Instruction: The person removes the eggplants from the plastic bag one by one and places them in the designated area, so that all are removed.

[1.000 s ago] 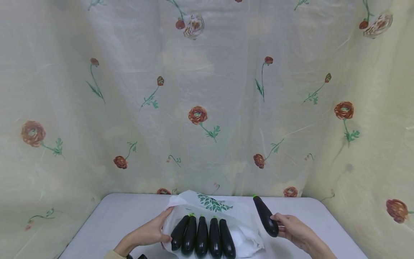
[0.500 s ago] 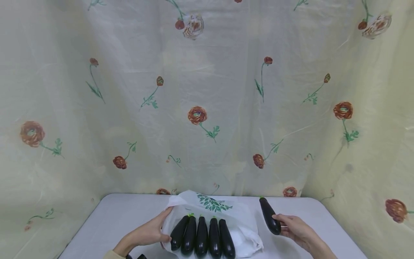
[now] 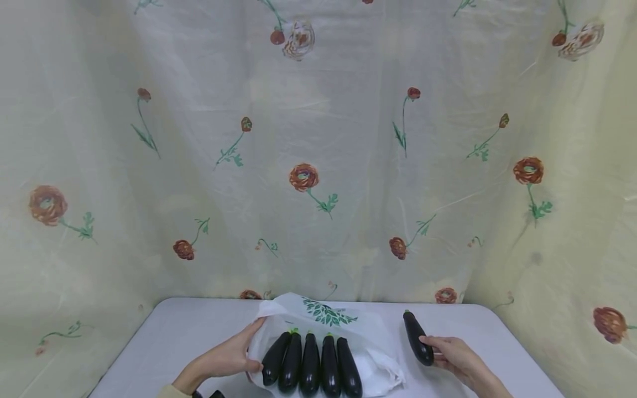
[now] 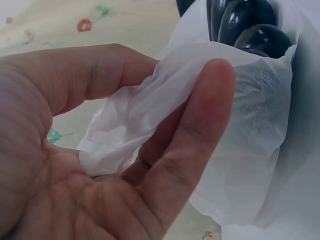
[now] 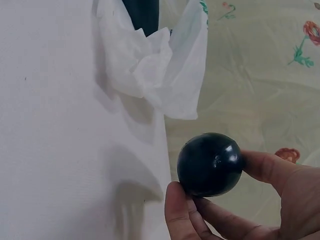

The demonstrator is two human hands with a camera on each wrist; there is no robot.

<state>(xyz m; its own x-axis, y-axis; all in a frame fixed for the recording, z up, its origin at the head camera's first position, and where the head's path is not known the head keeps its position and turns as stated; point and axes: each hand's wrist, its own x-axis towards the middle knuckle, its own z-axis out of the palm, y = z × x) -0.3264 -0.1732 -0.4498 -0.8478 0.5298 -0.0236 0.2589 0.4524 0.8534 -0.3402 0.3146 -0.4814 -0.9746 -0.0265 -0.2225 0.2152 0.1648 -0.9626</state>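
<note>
At the right of the head view, my right hand (image 3: pixel 455 356) pinches the blunt end of a dark eggplant (image 3: pixel 417 337) between thumb and fingers. Its green-tipped stem end points away and to the left. The right wrist view looks straight onto the rounded end of this eggplant (image 5: pixel 210 164). My left hand (image 3: pixel 234 354) holds the left edge of a white plastic bag (image 3: pixel 373 342) with a green leaf print. Thin plastic (image 4: pixel 130 115) is bunched between the thumb and fingers in the left wrist view. Several eggplants (image 3: pixel 310 365) lie side by side in the bag's mouth.
The white table (image 3: pixel 199 320) has a rounded far edge. A floral curtain (image 3: pixel 318 221) hangs behind it and on both sides. Small black objects (image 3: pixel 217 394) show at the bottom edge near my left wrist.
My right hand has moved the eggplant to the right, away from the bag, and slightly lower in the view. The left hand keeps its hold on the bag's edge.
</note>
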